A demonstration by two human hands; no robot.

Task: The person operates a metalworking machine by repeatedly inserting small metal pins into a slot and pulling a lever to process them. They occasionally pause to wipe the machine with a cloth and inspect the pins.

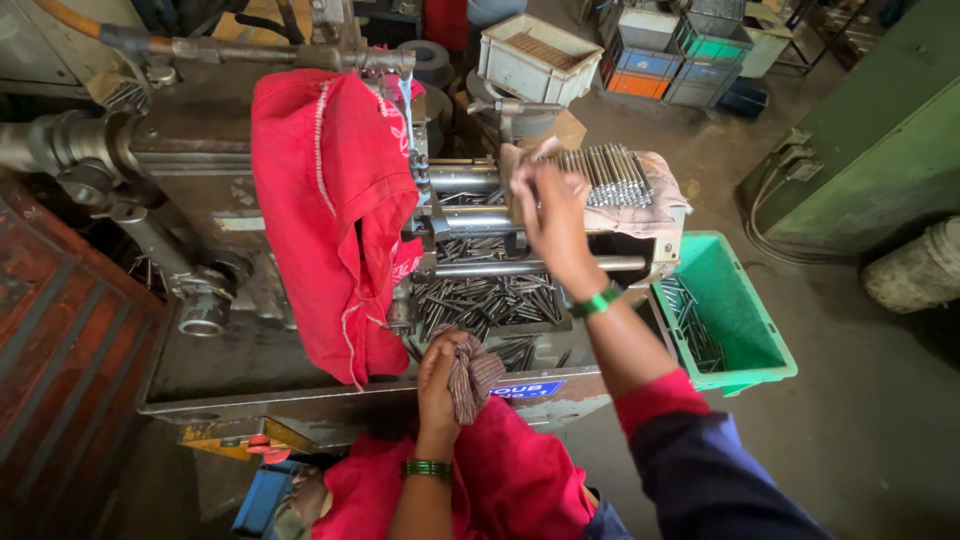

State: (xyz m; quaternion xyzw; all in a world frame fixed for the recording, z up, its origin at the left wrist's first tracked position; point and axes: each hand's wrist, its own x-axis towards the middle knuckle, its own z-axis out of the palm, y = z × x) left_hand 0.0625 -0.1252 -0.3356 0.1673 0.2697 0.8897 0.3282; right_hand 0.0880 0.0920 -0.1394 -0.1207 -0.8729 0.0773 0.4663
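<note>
My left hand [440,375] grips a crumpled striped rag [472,376] just above the front edge of a grey metal machine [200,200]. My right hand [550,210] reaches up to a bundle of thin metal rods [612,175] lying side by side on a pale cloth at the machine's far right; the fingers touch the rods' left ends, and whether they grip one I cannot tell. Many loose dark rods [490,300] lie in the machine's tray between my hands. Green bangles sit on both wrists.
A red cloth [335,210] hangs over the machine's middle. A green plastic bin [730,310] with several rods stands on the floor at the right. Stacked crates [540,55] are at the back, a green cabinet [880,140] at far right, a white bucket [915,268] beside it.
</note>
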